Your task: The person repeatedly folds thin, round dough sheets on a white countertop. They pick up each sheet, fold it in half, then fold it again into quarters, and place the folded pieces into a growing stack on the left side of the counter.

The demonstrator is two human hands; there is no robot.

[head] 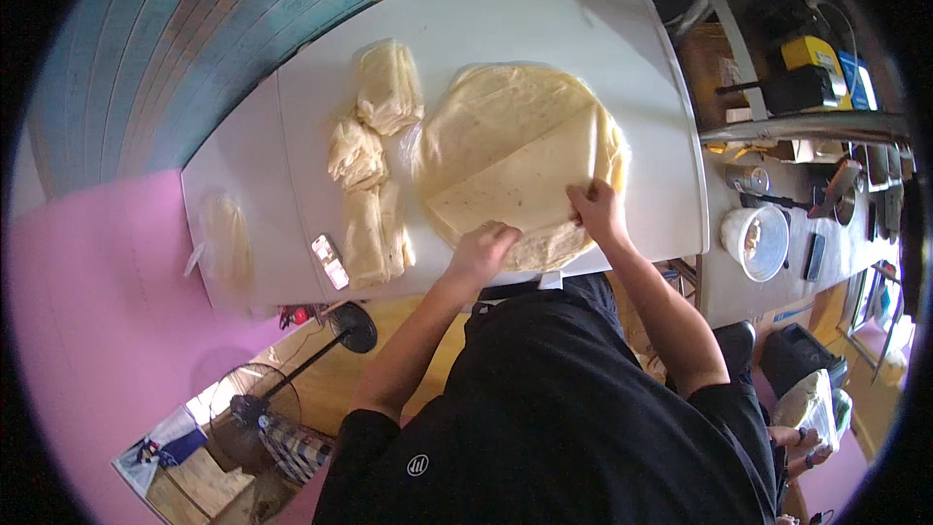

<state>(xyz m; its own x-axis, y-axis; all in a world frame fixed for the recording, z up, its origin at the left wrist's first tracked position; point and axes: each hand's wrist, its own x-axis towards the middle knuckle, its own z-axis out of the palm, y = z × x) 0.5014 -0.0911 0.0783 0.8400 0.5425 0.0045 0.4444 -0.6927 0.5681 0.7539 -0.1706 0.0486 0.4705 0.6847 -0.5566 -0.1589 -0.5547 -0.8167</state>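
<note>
A stack of large round, thin flatbread sheets [503,117] lies on the white table before me. Its top sheet [510,189] is folded over, with a straight crease slanting across the stack. My right hand [599,211] pinches this sheet near the right side of the stack. At the near edge, my left hand [487,251] has its fingers curled on the same sheet, slightly blurred. Left of the stack are a folded flatbread bundle [390,87], a crumpled one [357,153] and another folded one [372,233]. Clear plastic [410,149] shows at the stack's left edge.
A lit phone [330,261] lies near the table's front edge, and a bagged flatbread bundle [227,240] is farther left. On the right, a side counter [751,299] holds a clear plastic tub [754,243]. A pedestal fan [255,408] stands lower left; another person's hands [805,445] hold a bag.
</note>
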